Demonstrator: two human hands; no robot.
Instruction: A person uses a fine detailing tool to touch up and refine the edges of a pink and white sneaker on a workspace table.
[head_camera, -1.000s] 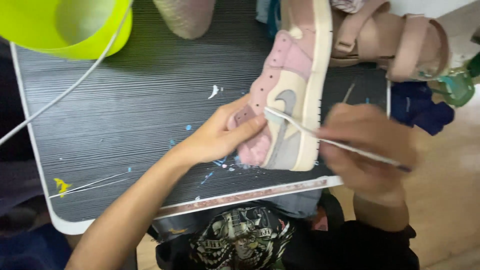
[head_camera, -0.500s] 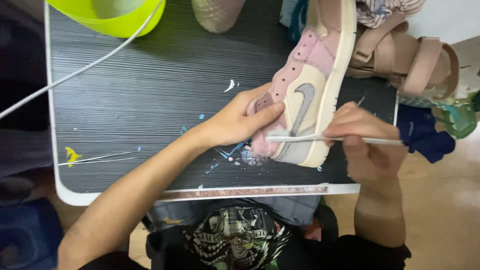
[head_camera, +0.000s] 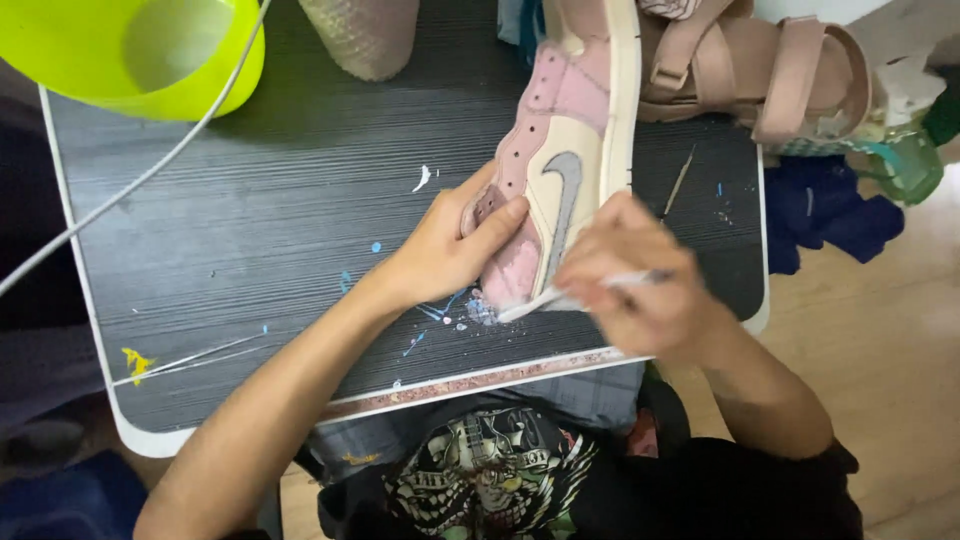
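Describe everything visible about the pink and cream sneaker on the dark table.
The pink and cream sneaker lies on its side on the dark wood-grain table, pale sole edge to the right, a grey curved stripe on its cream side panel. Its surface looks like matte leather. The left hand grips its pink end; the right hand puts a thin white brush to its lower edge.

The shoe (head_camera: 565, 170) is coloured pink and cream, with a grey curved mark on its side. The table (head_camera: 260, 230) is dark grey with fine streaks, edged in white and flecked with blue, white and yellow paint. The bowl (head_camera: 150, 55) is neon yellow-green. The sandal (head_camera: 760, 70) is dusty pink. The brush (head_camera: 570, 290) is white.
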